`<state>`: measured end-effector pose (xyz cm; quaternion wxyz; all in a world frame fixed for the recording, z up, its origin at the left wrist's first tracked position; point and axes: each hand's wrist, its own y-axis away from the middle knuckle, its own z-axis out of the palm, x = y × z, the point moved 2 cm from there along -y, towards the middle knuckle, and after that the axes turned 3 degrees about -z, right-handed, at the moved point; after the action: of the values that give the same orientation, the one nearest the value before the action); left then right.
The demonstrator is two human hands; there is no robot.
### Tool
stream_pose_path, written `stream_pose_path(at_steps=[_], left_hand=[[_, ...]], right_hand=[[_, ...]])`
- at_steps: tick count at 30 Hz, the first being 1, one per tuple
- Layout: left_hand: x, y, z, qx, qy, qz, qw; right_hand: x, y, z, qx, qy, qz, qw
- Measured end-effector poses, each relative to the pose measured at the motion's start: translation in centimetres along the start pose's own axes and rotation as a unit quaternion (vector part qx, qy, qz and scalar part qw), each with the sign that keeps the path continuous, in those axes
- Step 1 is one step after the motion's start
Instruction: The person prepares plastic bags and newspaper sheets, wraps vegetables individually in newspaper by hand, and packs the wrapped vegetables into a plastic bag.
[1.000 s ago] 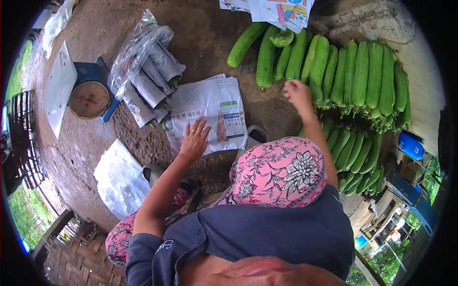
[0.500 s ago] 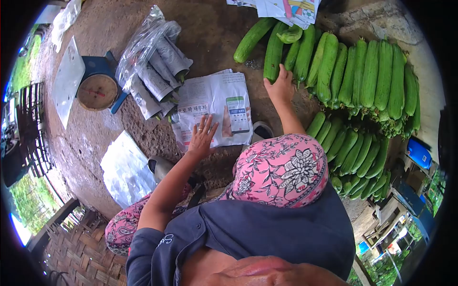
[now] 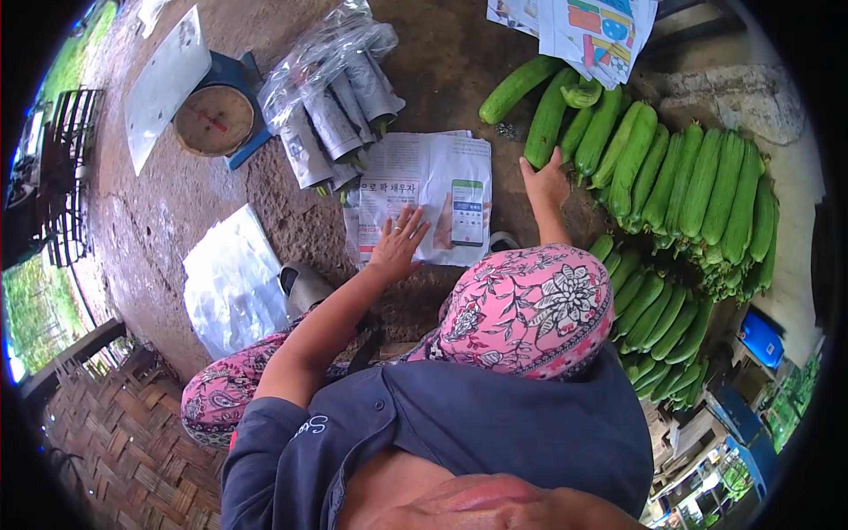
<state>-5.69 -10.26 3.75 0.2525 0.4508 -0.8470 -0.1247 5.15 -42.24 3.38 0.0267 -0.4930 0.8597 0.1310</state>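
Note:
My left hand (image 3: 399, 244) lies flat with fingers spread on a stack of newspaper sheets (image 3: 397, 163). At the right, my right hand (image 3: 548, 187) has its thumb and a finger on either side of the lower end of a long green cucumber (image 3: 548, 119); the other fingers are partly hidden. That cucumber lies on the ground at the left end of a row of cucumbers (image 3: 671, 185). Beyond the newspaper, several paper-wrapped cucumbers (image 3: 331, 124) lie in a clear plastic bag (image 3: 305, 64).
A blue scale (image 3: 215, 119) with a round dial stands at the upper left. Plastic bags (image 3: 234, 287) lie left of my foot. More cucumbers (image 3: 649, 309) are piled by my right knee. Printed papers (image 3: 579, 40) lie at the top, and a woven bamboo panel (image 3: 132, 433) at the lower left.
The view has shifted, so the ground things appear farther right. My right hand's fingers have moved to the sides of the cucumber's lower end. My left hand stays on the newspaper.

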Motion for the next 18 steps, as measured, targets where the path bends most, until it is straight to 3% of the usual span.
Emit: stream_pose_path(at_steps=[3,7,10,11,18], left_hand=[[-0.1,0.2,0.5,-0.016,-0.003,0.009,1.0],[-0.3,0.7,1.0,0.002,0.004,0.051,0.999],[-0.2,0.8,1.7,0.023,-0.003,0.07,0.997],[-0.2,0.8,1.9,0.029,-0.005,0.072,0.997],[0.0,0.7,1.8,0.04,-0.025,0.069,0.997]], right_hand=[[-0.4,0.7,-1.5,0.029,-0.045,0.027,0.998],[1.8,1.2,-2.2,0.213,-0.18,-0.062,0.958],[2.2,1.9,-3.7,0.118,-0.489,0.078,0.861],[2.5,1.8,-3.9,0.128,-0.531,0.086,0.834],[3.2,3.8,-9.5,0.149,-0.629,0.021,0.762]])
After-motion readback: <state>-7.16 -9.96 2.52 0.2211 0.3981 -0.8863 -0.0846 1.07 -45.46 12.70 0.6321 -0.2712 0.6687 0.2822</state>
